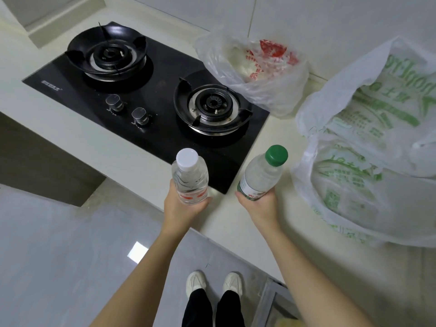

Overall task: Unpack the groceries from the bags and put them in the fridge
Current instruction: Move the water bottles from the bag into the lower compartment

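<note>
My left hand (181,206) grips a clear water bottle with a white cap (190,177) by its base, held upright over the counter's front edge. My right hand (259,204) holds a second clear bottle with a green cap (263,173), tilted slightly to the right. A large white plastic bag with green print (368,147) lies on the counter to the right of my right hand. A smaller clear bag with red print (254,67) sits further back beside the stove. The fridge is out of view.
A black two-burner gas hob (151,100) with two knobs is set into the pale counter (141,166) just beyond my hands. The grey tiled floor (59,244) and my white shoes show below. White wall panels rise behind the bags.
</note>
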A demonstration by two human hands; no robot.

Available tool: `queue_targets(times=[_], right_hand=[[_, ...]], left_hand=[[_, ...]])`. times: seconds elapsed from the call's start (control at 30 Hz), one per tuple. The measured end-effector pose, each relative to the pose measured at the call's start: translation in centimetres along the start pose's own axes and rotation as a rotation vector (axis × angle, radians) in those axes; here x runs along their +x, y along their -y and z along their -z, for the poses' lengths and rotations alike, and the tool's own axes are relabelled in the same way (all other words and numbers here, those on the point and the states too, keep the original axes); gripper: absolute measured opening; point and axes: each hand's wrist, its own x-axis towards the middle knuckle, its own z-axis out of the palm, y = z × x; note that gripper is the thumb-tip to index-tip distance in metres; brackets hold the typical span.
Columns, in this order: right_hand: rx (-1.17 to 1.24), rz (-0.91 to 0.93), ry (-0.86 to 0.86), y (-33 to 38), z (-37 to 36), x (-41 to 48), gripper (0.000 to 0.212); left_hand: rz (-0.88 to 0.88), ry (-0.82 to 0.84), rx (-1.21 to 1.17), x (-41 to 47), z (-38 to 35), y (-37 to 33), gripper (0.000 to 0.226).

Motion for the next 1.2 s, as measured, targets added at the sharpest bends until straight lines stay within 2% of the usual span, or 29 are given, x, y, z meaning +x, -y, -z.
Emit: queue_targets(times=[0.23,0.37,0.43,0.5,0.63,0.77,0.97,1.2], right_hand=[[-0.004,-0.025,0.031,-0.4,0.3,0.1,0.066],[0.023,-0.038,0.098,0.2,0.8,0.1,0.057],[0.032,-0.037,0.14,0.7,1.2,0.3,0.059],[0.032,-0.045,0.147,1.1,1.3,0.3,0.061],[0.05,-0.088,0.139,1.8,1.2,0.0,0.049],[0.067,-0.056,0.123,3.0,1.4,-0.5,0.051],[0.115,0.052,0.113,9.0,1.7,-1.8,0.051],[0.264,0.334,0.236,22.0,2.4,-4.8,0.055]], left_hand=[[0.009,-0.003,-0.029,-0.1,-0.1,0.1,0.082],[-0.034,0.049,-0.062,-0.2,0.5,-0.1,0.091],[-0.059,0.082,-0.095,0.0,0.9,-0.4,0.093],[-0.066,0.1,-0.093,0.1,1.2,-0.6,0.089],[-0.053,0.1,-0.088,0.0,1.3,-1.1,0.085],[-0.034,0.061,-0.13,-0.9,1.7,-2.3,0.065],[-0.098,-0.014,-0.208,-2.1,4.6,-6.9,0.058],[-0.308,-0.153,-0.304,-4.2,12.8,-15.9,0.058]])
